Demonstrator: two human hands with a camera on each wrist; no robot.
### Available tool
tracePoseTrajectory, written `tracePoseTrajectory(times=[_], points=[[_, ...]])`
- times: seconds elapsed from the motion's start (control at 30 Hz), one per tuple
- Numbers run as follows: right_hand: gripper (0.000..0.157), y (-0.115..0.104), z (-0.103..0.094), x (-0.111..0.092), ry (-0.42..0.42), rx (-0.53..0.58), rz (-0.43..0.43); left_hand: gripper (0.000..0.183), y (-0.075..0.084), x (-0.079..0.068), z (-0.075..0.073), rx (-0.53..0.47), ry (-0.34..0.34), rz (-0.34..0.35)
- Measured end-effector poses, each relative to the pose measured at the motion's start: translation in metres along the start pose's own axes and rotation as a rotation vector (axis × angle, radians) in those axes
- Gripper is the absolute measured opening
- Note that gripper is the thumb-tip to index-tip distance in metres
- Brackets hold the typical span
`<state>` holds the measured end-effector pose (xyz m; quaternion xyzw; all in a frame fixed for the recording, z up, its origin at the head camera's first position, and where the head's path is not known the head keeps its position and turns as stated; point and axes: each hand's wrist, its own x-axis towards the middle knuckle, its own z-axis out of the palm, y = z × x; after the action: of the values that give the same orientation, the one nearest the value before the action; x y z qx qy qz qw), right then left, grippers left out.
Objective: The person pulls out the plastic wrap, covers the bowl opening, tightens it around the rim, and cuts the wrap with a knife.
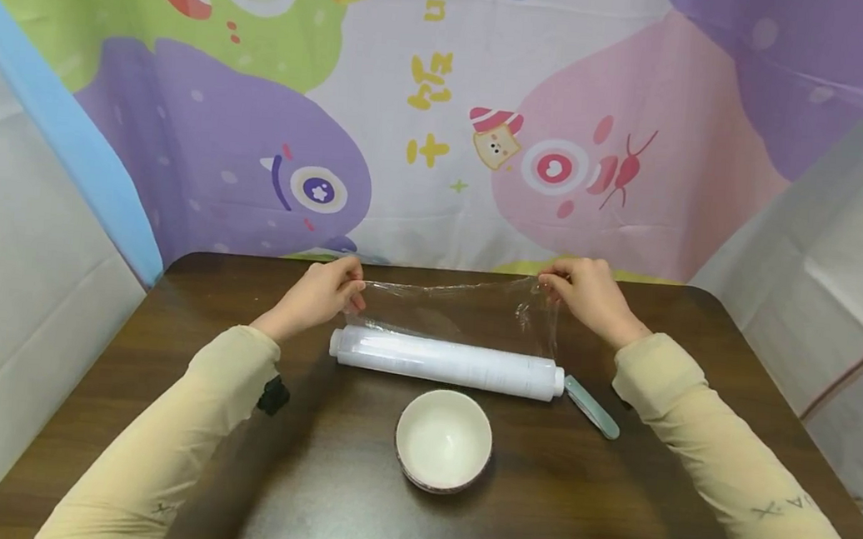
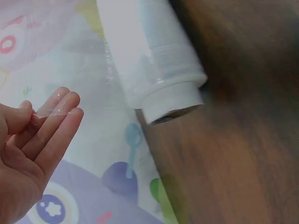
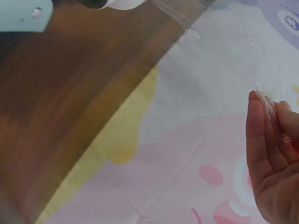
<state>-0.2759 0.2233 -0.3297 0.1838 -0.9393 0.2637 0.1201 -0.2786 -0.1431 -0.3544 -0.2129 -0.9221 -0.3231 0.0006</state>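
A white roll of plastic wrap [image 1: 447, 362] lies across the table, with a clear sheet of film [image 1: 444, 310] drawn from it toward the far edge. The left hand [image 1: 325, 287] pinches the sheet's left corner between thumb and fingers; in the left wrist view a thin strand of film [image 2: 58, 112] crosses those fingertips. At the opposite corner, the right hand [image 1: 587, 295] pinches bunched film [image 3: 270, 107]. Both hands are raised beyond the roll, stretching the sheet's edge between them. On the near side of the roll stands a white bowl [image 1: 444, 441] with a dark outside.
A pale green box cutter-like tool [image 1: 592, 408] lies by the roll's right end; its exact kind is unclear. The dark wooden table [image 1: 534, 519] ends at a cartoon-printed curtain [image 1: 420, 210]. Something small and dark [image 1: 273, 395] shows beside the left sleeve.
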Motion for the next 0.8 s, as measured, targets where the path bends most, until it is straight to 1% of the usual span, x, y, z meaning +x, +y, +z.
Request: tracePoseTrajectory(times=[0.2, 0.4, 0.67, 0.8], points=[[0.016, -0.006, -0.009, 0.008, 0.039, 0.010, 0.011, 0.010, 0.007, 0.002, -0.012, -0.004, 0.028, 0.029], [0.017, -0.010, -0.018, 0.013, 0.054, 0.046, 0.034, 0.009, 0.015, 0.002, -0.024, -0.024, 0.059, 0.043], [0.018, -0.018, -0.038, 0.018, 0.101, 0.053, 0.003, 0.011, 0.027, 0.002, -0.039, -0.038, 0.120, 0.064], [0.019, -0.021, -0.046, 0.018, 0.112, 0.035, 0.002, 0.012, 0.036, -0.002, -0.045, -0.023, 0.133, 0.062]])
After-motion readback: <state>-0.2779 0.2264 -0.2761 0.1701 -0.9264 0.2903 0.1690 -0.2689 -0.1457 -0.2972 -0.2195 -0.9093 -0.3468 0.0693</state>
